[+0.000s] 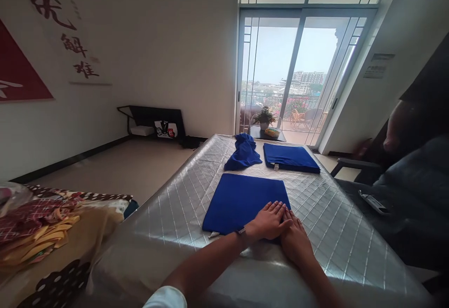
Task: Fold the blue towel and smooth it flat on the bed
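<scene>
A blue cloth, folded into a flat rectangle, lies on the silver quilted table cover. Flat on its near right corner rests my left hand, fingers stretched out. My right hand lies at the cloth's right edge, also with straight fingers, its fingertips touching those of the left. A small white tag sticks out at the cloth's near left corner. Farther back are a crumpled blue cloth and a neat stack of folded blue cloth.
Left of the table is a heap of patterned and yellow fabrics. A person in dark clothing sits at the right beside a dark armchair, with a remote-like device nearby. Behind the table stands a small table with a potted plant.
</scene>
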Demonstrator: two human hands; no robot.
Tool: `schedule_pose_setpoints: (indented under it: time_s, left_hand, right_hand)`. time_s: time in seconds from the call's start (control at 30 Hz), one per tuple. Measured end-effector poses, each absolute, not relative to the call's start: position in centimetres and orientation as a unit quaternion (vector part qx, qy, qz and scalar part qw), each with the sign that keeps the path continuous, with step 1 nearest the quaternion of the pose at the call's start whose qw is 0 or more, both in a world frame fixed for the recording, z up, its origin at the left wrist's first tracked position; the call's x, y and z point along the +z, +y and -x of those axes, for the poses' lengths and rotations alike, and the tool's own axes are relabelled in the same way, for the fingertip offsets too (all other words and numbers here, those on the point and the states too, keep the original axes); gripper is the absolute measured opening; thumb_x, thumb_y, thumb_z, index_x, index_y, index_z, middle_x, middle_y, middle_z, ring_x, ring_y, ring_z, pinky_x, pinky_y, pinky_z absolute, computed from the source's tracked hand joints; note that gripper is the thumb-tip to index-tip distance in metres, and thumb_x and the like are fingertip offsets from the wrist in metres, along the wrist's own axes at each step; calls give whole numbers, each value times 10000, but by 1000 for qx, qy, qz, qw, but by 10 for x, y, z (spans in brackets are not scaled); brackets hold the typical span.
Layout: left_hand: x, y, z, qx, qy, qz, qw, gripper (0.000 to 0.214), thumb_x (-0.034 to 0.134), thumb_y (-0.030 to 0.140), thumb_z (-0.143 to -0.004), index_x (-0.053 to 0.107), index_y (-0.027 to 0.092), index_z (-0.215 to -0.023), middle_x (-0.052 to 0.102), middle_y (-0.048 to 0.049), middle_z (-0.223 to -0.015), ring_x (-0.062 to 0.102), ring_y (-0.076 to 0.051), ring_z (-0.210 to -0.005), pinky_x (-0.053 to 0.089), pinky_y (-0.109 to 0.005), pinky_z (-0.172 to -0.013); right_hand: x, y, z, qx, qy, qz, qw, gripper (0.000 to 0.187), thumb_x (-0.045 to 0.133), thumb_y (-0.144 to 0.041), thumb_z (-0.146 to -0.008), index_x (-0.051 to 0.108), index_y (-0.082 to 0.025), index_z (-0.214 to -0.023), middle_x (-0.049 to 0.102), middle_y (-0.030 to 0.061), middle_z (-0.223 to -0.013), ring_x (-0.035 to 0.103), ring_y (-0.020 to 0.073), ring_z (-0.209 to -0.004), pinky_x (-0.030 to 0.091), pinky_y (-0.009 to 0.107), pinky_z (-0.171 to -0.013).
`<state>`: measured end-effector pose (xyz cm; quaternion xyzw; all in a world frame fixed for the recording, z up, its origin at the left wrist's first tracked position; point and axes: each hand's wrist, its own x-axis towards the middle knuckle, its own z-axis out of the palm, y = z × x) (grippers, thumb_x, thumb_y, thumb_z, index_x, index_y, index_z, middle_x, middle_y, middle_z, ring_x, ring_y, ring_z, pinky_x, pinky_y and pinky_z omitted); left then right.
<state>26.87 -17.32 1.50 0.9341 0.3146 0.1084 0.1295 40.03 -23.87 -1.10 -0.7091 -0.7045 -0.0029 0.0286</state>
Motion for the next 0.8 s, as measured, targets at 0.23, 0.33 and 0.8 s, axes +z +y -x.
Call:
schedule_pose_setpoints:
  time_s: [0.23,0.33,0.8]
  left_hand:
    - [11,-163,-181,91,388,-910,116,740,97,639,-1021,230,185,-1591,189,-63,-1646,109,-208,-1532,93,-420,-1247]
    - [13,-163,-120,72,470,-872,114,766,102,664,-1011,231,177,-1588,169,-67,-1650,104,-226,-1533,98,-441,-1245]
    - [14,-203,-93,150,506,-847,59,648,203,549,-1053,281,174,-1576,228,-91,-1638,207,-237,-1513,242,-432,-1224]
  right_hand:
    - [-7,-240,-397,16,-692,721,33,656,199,-418,-1019,236,-71,-1573,183,82,-1648,115,214,-1530,119,402,-1239]
    - [-9,-238,-397,18,-687,726,32,657,187,-426,-1019,218,-82,-1577,169,67,-1652,103,203,-1530,112,401,-1242]
    - [-31,-248,-408,-29,-718,693,57,649,198,-377,-994,344,-65,-1545,277,122,-1623,184,228,-1517,196,453,-1224]
